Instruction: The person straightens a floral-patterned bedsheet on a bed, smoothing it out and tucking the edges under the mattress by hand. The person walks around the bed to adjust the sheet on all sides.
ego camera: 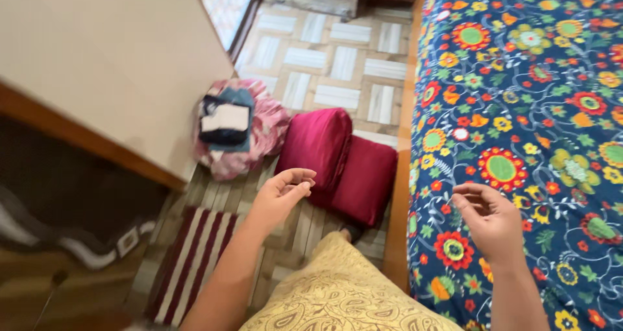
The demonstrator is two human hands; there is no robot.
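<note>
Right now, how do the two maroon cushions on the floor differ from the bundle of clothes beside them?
The maroon cushions are plain, one solid colour, smooth and firm in shape; the clothes bundle is mixed pink, blue and white, crumpled and loose. The cushions lean against the bed edge, near the left hand; the bundle lies farther off, by the pale cabinet. Both rest on the tiled floor.

two cushions lie on the floor just left of the bed, touching each other. a pile of clothes sits left of them. a rug lies nearer, below the left hand; the right hand hangs over the bed.
</note>
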